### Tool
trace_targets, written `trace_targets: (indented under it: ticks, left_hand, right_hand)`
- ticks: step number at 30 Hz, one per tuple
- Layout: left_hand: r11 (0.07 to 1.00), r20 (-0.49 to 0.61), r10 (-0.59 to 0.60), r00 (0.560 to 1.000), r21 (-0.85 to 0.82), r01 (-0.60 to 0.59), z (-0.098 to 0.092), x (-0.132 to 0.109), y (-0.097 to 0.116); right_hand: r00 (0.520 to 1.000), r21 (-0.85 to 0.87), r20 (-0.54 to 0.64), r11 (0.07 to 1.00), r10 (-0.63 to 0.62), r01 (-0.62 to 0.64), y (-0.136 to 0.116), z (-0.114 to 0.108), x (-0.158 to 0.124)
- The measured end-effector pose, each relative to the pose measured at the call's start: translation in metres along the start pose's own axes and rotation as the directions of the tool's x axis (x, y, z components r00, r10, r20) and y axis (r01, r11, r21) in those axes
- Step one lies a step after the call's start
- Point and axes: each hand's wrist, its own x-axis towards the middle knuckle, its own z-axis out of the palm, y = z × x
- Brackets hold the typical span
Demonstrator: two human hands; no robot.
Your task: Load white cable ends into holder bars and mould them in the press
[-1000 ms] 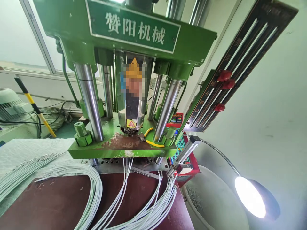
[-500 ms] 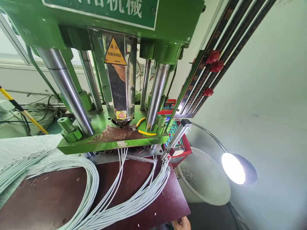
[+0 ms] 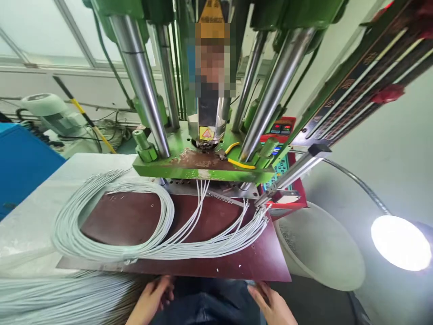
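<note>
At the bottom of the head view, my left hand (image 3: 154,295) is by the near edge of the brown board (image 3: 122,221), its fingers loosely bent and holding nothing I can see. Near the board's right front edge, my right hand (image 3: 270,303) has its thumb and fingers apart, partly hidden below the edge. A large coil of white cables (image 3: 67,225) lies across the board, and its connector ends fan out at the right. Several cable ends run under the green press plate (image 3: 203,174). Yellow-handled pliers (image 3: 240,163) rest on that plate.
Steel columns (image 3: 144,90) hold up the press. To the right are a red control box (image 3: 297,185), a white bin (image 3: 324,253) with small scraps and a lit lamp (image 3: 401,242). More white cables (image 3: 61,293) lie at the lower left, beyond them a blue cabinet (image 3: 27,162).
The view has tilted down and turned left, so the whole coil now shows. My left hand has come into view. My right hand shows more fully near the board edge.
</note>
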Motion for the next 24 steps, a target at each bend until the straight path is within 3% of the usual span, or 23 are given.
trace_targets:
  ticks: [2,4,6,7,8,9,11,12,14,15,16,18,20,22,24]
  left_hand:
    - [1.0,0.171,-0.001,0.985,0.016,-0.002,0.0,-0.009,0.016]
    - [0.986,0.272,0.089,0.958,0.109,-0.122,-0.003,-0.016,0.037]
    - [0.939,0.238,0.24,0.941,0.191,-0.287,-0.008,-0.019,0.056]
    - [0.896,0.189,0.343,0.92,0.228,-0.381,-0.01,-0.018,0.064]
    - [0.837,0.136,0.455,0.88,0.272,-0.475,-0.012,-0.015,0.07]
    - [0.757,0.086,0.569,0.818,0.333,-0.562,-0.013,-0.011,0.074]
    - [0.551,0.03,0.757,0.653,0.509,-0.662,-0.011,0.0,0.078]
    - [0.449,0.027,0.814,0.581,0.606,-0.657,-0.009,0.006,0.078]
    - [0.297,0.051,0.86,0.508,0.76,-0.579,-0.005,0.018,0.076]
    - [0.25,0.067,0.863,0.5,0.804,-0.54,-0.003,0.022,0.074]
    - [0.223,0.082,0.861,0.503,0.827,-0.516,-0.002,0.026,0.072]
    - [0.212,0.097,0.861,0.499,0.824,-0.525,-0.002,0.031,0.071]
    - [0.264,0.086,0.861,0.501,0.766,-0.586,-0.006,0.032,0.073]
    - [0.399,0.037,0.831,0.555,0.656,-0.641,-0.014,0.029,0.079]
    - [0.596,-0.002,0.726,0.688,0.5,-0.628,-0.025,0.024,0.091]
  right_hand:
    - [0.981,-0.065,0.177,0.994,-0.077,0.09,-0.026,-0.004,-0.01]
    - [0.937,-0.091,0.264,0.961,-0.229,0.26,-0.052,0.0,-0.017]
    - [0.892,-0.134,0.195,0.89,-0.408,0.436,-0.071,0.015,-0.02]
    - [0.872,-0.196,0.095,0.85,-0.48,0.489,-0.077,0.026,-0.021]
    - [0.837,-0.271,0.013,0.803,-0.548,0.53,-0.08,0.039,-0.021]
    - [0.786,-0.331,0.004,0.741,-0.618,0.584,-0.081,0.052,-0.022]
    - [0.644,-0.305,0.156,0.583,-0.749,0.753,-0.079,0.077,-0.022]
    - [0.565,-0.222,0.264,0.521,-0.782,0.824,-0.077,0.086,-0.023]
    - [0.475,-0.066,0.393,0.492,-0.787,0.868,-0.075,0.097,-0.023]
    - [0.484,-0.032,0.405,0.517,-0.776,0.855,-0.075,0.099,-0.023]
    - [0.524,-0.027,0.386,0.559,-0.759,0.829,-0.076,0.097,-0.023]
    - [0.629,-0.037,0.304,0.651,-0.716,0.758,-0.082,0.089,-0.024]
    - [0.732,-0.022,0.236,0.749,-0.639,0.662,-0.09,0.078,-0.026]
    - [0.806,0.011,0.221,0.828,-0.549,0.561,-0.1,0.067,-0.028]
    - [0.852,0.051,0.25,0.885,-0.459,0.462,-0.109,0.06,-0.029]
